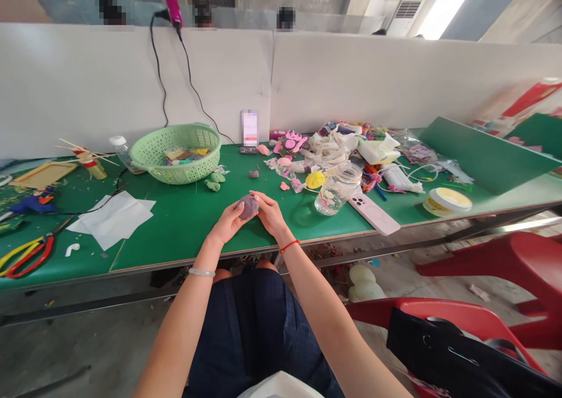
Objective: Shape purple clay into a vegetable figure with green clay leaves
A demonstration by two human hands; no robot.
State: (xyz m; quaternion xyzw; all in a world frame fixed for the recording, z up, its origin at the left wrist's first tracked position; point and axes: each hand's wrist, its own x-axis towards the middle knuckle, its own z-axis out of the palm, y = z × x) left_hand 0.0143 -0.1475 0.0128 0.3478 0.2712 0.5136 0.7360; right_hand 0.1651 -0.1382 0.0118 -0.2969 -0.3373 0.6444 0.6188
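Lump (249, 208), purple-grey and roundish, sits between the person's two hands, just above the near edge of the green table (171, 228). The left hand (228, 222) curls round its left side with the thumb laid against the front. The right hand (269, 213) meets it from the other side, fingertips pressed to its top and right. Both grips are closed to about the lump's width, and the fingers cover part of it. A pale bangle (202, 273) circles the left wrist and a red string bracelet (290, 246) the right.

Beyond the hands, a small purple-grey piece (253, 174) lies on the table, and a lit phone (250, 130) leans upright near the white partition (211, 76). To the left, a green basket (197, 163) with holes in its sides holds mixed scraps, and green lumps (215, 181) lie just beside it. White paper sheets (114, 213) overlap nearer the edge; left of them are pliers (33, 254) with one red and one yellow handle, and a white earphone (72, 249).

To the right, a clear glass jar (333, 194) stands tilted in view, with a pink phone (376, 213) lying flat beside it. Behind the jar spreads a heap of white strips (336, 143) and coloured bits. A tub (446, 202) with a yellowish top stands farther right. Below the table on that side, a black bag (461, 357) rests on a red chair (465, 313).
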